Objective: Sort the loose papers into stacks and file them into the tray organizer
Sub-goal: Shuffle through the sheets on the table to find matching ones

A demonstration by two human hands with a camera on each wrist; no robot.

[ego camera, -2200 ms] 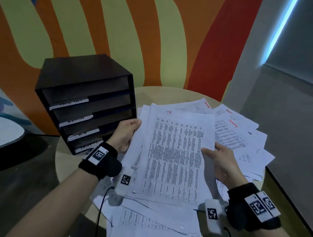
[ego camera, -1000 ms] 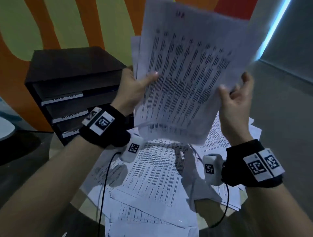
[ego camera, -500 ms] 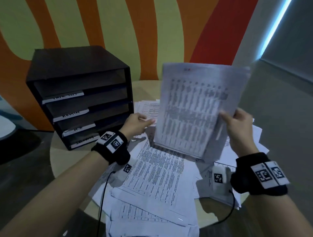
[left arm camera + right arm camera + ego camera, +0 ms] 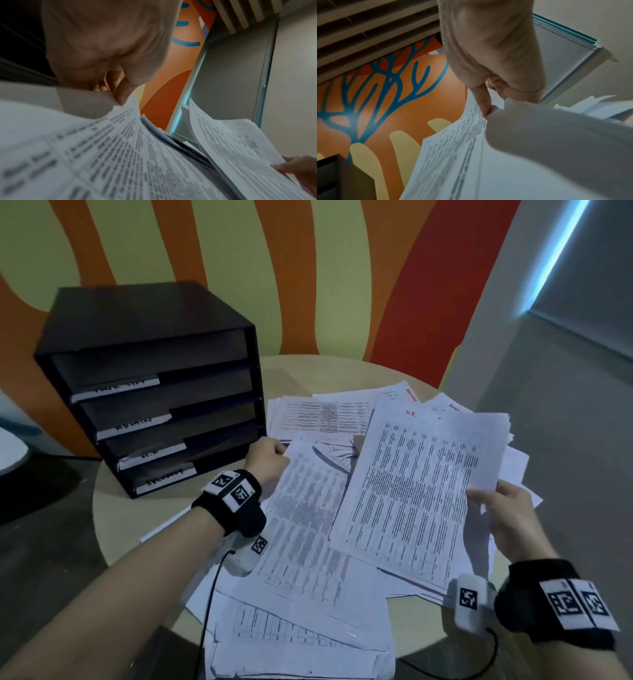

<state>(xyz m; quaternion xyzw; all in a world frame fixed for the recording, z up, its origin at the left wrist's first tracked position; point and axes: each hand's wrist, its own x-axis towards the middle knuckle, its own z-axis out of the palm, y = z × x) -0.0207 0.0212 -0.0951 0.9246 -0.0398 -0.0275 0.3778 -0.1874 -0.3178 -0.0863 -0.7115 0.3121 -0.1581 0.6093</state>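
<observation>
My right hand [image 4: 493, 505] grips the right edge of a stack of printed sheets [image 4: 418, 491] marked "HR" in red, held low over the pile; the same stack [image 4: 453, 155] is pinched by thumb and fingers in the right wrist view. My left hand [image 4: 270, 457] pinches the top corner of a printed sheet [image 4: 308, 518] lying on the pile, next to the organizer; its thumb meets that sheet [image 4: 120, 135] in the left wrist view. The black tray organizer [image 4: 154, 392] with several labelled trays stands at the table's left.
Loose printed papers [image 4: 325, 416] cover most of the round beige table [image 4: 116, 508], some hanging over its front edge [image 4: 294, 645]. A striped orange and green wall stands behind. Grey floor lies to the right and dark floor to the left.
The HR stack, lifted high with both hands a second ago, has come down over the pile in my right hand alone. My left hand let go and took a sheet's corner.
</observation>
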